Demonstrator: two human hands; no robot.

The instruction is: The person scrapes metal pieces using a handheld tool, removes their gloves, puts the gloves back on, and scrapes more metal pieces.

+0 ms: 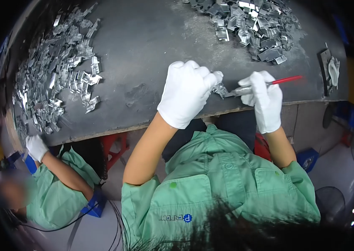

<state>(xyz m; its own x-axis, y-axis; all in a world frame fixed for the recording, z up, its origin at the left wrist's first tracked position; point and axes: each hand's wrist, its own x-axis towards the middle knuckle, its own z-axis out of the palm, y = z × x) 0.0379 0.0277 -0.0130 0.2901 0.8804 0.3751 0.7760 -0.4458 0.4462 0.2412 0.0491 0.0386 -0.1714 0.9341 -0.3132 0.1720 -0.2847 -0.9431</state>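
Note:
In a white glove, my left hand (188, 94) is closed round a small shiny bent metal part (220, 90) near the table's front edge. My right hand (265, 100), also gloved in white, grips a slim tool with a red handle (286, 79). The tool's thin metal end points left and meets or nearly meets the part; I cannot tell whether it touches. Its exact kind is unclear, since my fingers cover the middle.
The dark table (143, 54) bears a heap of metal parts (265, 31) at the back right and a wide spread of parts (55, 71) at left. A crumpled white glove or cloth (334, 71) lies at the right end. A co-worker's gloved hand (37, 147) is at the left edge.

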